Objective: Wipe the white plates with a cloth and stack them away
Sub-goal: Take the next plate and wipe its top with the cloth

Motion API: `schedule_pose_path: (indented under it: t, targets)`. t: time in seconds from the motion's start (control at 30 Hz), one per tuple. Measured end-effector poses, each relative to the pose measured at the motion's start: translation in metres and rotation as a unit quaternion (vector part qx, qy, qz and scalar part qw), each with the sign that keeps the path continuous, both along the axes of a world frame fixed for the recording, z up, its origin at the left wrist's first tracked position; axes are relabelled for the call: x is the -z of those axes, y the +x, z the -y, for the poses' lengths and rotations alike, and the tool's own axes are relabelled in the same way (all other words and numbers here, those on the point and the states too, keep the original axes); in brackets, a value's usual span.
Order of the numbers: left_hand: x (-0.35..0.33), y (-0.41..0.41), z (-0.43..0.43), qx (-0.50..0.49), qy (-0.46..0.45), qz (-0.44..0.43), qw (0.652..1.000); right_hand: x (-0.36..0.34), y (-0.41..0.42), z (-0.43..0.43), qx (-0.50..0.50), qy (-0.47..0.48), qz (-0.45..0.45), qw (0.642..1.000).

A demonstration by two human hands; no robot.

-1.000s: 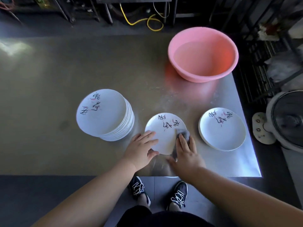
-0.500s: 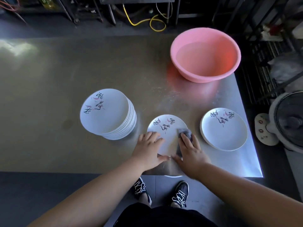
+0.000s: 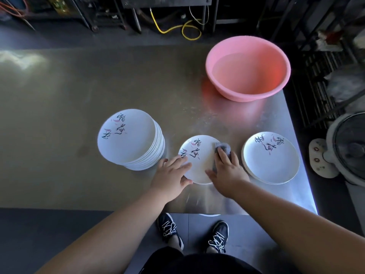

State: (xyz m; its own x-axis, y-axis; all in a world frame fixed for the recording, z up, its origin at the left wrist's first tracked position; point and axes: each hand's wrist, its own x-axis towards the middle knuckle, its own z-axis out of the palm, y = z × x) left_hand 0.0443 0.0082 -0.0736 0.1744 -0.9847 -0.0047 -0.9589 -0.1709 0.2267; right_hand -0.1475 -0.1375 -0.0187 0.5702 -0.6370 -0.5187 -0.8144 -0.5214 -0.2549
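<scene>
At the counter (image 3: 59, 135)'s near right end, one pink basin (image 3: 237, 93) stands behind the plates and one fan (image 3: 349, 149) sits off the edge. Your left grip (image 3: 170, 178), fingers laid flat, steadies the single plate (image 3: 199, 155) lying between two piles: a tall stack (image 3: 128, 137) left, a short stack (image 3: 270, 161) right. Your right grip (image 3: 227, 171), fingers extended, presses the one grey cloth (image 3: 224, 148) onto that plate's right side.

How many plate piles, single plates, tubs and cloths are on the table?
Plate piles: 2, the tall pile and the short pile
Single plate: 1
Tub: 1
Cloth: 1
Total: 5
</scene>
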Motion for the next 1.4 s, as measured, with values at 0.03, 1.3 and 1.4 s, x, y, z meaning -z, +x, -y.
schedule_pose_path:
  t: [0.03, 1.3, 1.4]
  targets:
    - [0.0, -0.003, 0.0, -0.007, -0.003, -0.001, 1.0, 0.002, 0.002, 0.01, -0.003, -0.007, 0.007, 1.0]
    - [-0.008, -0.01, -0.006, -0.01, 0.0, -0.036, 0.999, -0.002, -0.009, 0.007, -0.027, -0.018, 0.022, 0.999]
    - [-0.006, -0.013, -0.005, -0.016, -0.008, -0.045, 0.999, 0.012, -0.012, -0.021, -0.014, -0.013, 0.009, 1.0]
